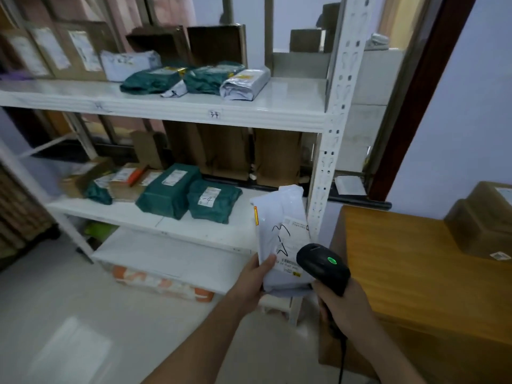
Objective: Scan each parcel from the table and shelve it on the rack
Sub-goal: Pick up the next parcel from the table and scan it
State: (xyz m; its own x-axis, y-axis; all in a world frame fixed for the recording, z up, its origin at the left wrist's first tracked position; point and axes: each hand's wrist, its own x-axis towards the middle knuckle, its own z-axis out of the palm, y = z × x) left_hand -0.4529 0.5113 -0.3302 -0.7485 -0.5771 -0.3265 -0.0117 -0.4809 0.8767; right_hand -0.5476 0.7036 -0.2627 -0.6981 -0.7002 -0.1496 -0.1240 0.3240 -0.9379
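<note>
- Two hands are in view. The left hand (256, 275) grips the lower edge of one white parcel (279, 231), thumb curled over its front and fingers hidden behind.
- The right hand (343, 303) is wrapped around the handle of one black scanner (322, 266), whose head shows a lit green dot and sits just in front of the parcel's lower right corner.
- The white parcel is a soft plastic mailer held upright in the air, in front of the rack's right post. It carries a printed label with a barcode, black handwritten marks across the label and bag, and a narrow orange strip near its left edge.
- One wooden table (401, 259) stands to the right, with brown cardboard boxes (482, 220) stacked at its far corner; the count is unclear.
- One white rack (329, 151) stands ahead. Its middle shelf (155, 217) holds two large green parcels (169, 189) side by side, a smaller green one further left, and several blurred brown boxes.
- The upper shelf (291, 92) holds two green parcels, two white or silver bags, and a row of cardboard boxes behind, too blurred to count.
</note>
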